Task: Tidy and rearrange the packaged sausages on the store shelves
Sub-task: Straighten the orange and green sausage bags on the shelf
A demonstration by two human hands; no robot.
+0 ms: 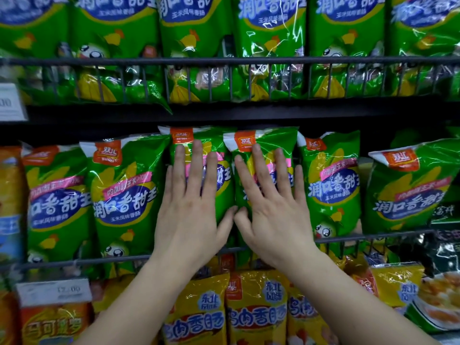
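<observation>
Yellow sausage packs (256, 307) nearest, on the lower shelf under both forearms. Beyond the wire rail (373, 236), left hand (191, 210) and right hand (273, 212) flat, fingers straight and spread, pressed on two upright green packs (225, 175), thumbs touching. Higher, another green row (268, 33).

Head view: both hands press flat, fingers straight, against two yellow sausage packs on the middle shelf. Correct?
No: green, not yellow. The head view shows the left hand flat on the left green pack and the right hand on the right green pack, middle shelf.
</observation>
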